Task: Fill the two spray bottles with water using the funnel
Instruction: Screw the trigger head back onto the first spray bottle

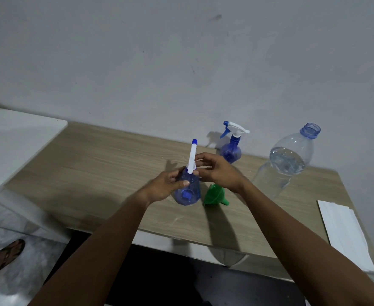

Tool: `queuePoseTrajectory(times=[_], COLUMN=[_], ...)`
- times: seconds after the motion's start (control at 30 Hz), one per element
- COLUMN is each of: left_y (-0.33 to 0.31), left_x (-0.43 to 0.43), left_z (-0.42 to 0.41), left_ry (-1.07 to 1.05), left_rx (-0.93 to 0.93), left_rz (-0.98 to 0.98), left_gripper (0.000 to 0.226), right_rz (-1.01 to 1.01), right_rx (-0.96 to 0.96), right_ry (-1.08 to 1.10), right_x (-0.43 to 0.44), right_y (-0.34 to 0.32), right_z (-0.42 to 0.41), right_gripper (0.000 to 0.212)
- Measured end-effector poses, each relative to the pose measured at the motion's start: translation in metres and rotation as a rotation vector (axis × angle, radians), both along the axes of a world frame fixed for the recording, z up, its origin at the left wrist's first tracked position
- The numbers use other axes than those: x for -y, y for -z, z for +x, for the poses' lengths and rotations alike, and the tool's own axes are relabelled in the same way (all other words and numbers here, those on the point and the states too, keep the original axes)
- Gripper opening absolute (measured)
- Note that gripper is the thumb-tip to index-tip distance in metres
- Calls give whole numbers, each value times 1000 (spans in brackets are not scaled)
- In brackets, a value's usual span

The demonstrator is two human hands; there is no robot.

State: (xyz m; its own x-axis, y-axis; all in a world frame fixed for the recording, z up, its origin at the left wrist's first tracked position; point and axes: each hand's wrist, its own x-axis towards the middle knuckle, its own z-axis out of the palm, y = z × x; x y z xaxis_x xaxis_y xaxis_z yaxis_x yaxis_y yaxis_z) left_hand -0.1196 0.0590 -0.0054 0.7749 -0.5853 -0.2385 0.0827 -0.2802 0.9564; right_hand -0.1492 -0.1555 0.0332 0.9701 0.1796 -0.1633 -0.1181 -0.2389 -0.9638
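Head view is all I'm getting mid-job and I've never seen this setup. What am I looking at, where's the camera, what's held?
No machine here: a person works with bare hands, filmed by one camera on their head, looking down. The left hand grips the near spray bottle; the right hand pinches its white sprayer top. On the wooden table also stand a second spray bottle and an open, partly filled water bottle; a green funnel lies on its side, white paper at the right.
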Motion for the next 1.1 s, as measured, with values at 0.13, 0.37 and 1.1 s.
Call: queuePoseTrajectory(times=[0.13,0.37,1.1], left_y=[0,0,-3], left_x=[-1,-2,0], left_z=[0,0,-3], left_ry=[8,12,1], left_rx=[-1,1,6], left_rz=[2,19,-20], left_gripper=[55,54,51], right_rz=[-20,-118,-30], right_rx=[9,115,25], right_ry=[-31,39,23], right_x=[-3,-10,-7], right_y=[-4,0,-4], right_z=[-1,-1,-6], right_gripper=[34,30,31])
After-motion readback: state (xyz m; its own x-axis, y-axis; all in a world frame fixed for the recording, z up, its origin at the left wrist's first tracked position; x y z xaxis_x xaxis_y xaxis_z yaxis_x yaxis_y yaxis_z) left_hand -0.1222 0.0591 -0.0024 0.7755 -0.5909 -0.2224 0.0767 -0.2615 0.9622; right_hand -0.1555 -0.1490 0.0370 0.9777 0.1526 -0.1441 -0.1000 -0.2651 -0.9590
